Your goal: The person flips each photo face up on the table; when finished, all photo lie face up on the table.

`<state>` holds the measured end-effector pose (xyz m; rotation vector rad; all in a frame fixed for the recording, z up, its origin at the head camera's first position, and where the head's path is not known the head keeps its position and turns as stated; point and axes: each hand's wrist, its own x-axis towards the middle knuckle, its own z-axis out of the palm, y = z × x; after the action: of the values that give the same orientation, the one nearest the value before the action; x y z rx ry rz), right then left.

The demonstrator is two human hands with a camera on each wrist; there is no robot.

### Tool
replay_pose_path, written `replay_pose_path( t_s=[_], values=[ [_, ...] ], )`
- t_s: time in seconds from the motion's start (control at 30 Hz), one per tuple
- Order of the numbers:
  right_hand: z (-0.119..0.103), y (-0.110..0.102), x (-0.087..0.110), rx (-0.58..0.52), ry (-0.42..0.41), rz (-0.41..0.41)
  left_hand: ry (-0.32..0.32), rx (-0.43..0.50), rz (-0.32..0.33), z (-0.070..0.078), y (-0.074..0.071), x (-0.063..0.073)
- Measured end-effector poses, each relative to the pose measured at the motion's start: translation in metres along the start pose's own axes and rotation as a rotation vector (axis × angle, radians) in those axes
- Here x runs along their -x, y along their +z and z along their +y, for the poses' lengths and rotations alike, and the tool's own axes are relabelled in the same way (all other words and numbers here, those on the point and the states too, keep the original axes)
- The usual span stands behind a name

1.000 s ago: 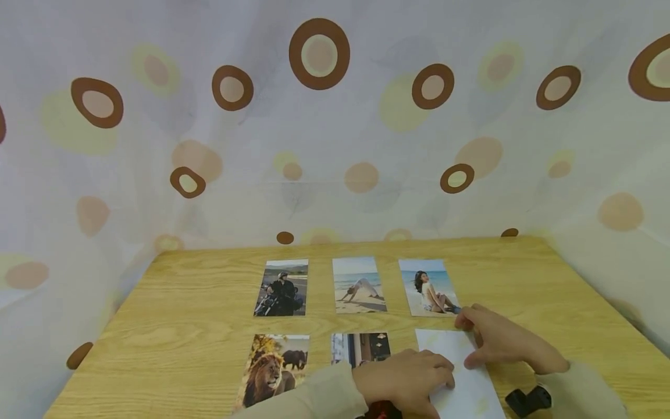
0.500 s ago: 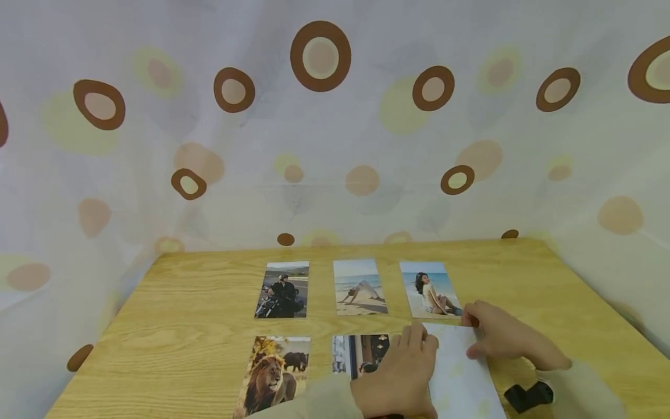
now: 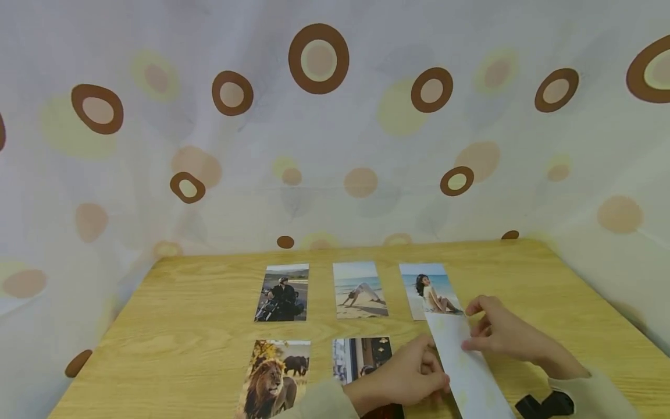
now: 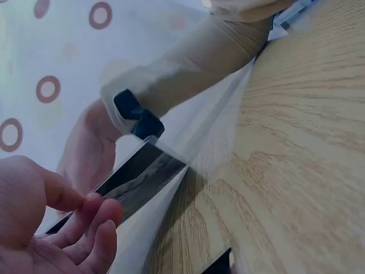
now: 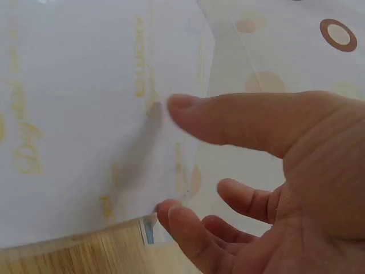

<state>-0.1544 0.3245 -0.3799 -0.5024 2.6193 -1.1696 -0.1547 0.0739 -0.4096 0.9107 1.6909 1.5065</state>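
Observation:
A photo print [image 3: 463, 355] stands tilted at the right of the table, its white back up and left long edge raised. Its dark picture side [image 4: 142, 177] shows only in the left wrist view. My left hand [image 3: 410, 372] has curled fingers, with thumb and fingertips meeting at that raised edge. At the far right corner my right hand [image 3: 510, 331] holds the print, thumb against the white back and index fingertip at the edge. In the right wrist view, faint yellow lettering covers the back of the print, and the right hand's other fingers [image 5: 245, 200] hang loose.
Picture-side-up photos lie on the wooden table [image 3: 173, 326]: a motorcyclist [image 3: 282, 294], a beach stretch [image 3: 360, 291], a seated person by the sea [image 3: 430, 288], a lion [image 3: 274, 378] and a street scene [image 3: 361, 355] partly under the left arm. Patterned cloth [image 3: 324, 134] encloses the table.
The print has gone from lying nearly flat to tilting, its left edge lifted and its far end over the seated-person photo. My left hand has curled and shifted from its far left corner.

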Motion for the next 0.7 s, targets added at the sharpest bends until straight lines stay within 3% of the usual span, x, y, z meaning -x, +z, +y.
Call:
replay_pose_path(
  t_s=[0.07, 0.17, 0.23, 0.33, 0.53, 0.7],
  values=[
    [-0.003, 0.001, 0.004, -0.056, -0.01, -0.021, 0.002, 0.055, 0.039, 0.001, 0.0, -0.001],
    [-0.007, 0.001, 0.007, -0.233, -0.052, -0.165, 0.011, 0.067, 0.054, 0.004, 0.0, -0.004],
    [-0.009, -0.001, 0.008, -0.379, -0.033, -0.288, 0.016, 0.044, 0.043, 0.005, 0.0, -0.005],
    [-0.012, -0.004, 0.009, -0.487, -0.009, -0.388, 0.038, -0.042, 0.008, 0.004, 0.001, -0.008],
    [-0.016, -0.011, 0.014, -0.492, 0.005, -0.426, 0.11, -0.236, -0.086, 0.001, 0.001, -0.011],
    [-0.009, -0.025, 0.024, -0.331, -0.031, -0.391, 0.141, -0.5, -0.149, 0.0, 0.002, -0.011]
  ],
)
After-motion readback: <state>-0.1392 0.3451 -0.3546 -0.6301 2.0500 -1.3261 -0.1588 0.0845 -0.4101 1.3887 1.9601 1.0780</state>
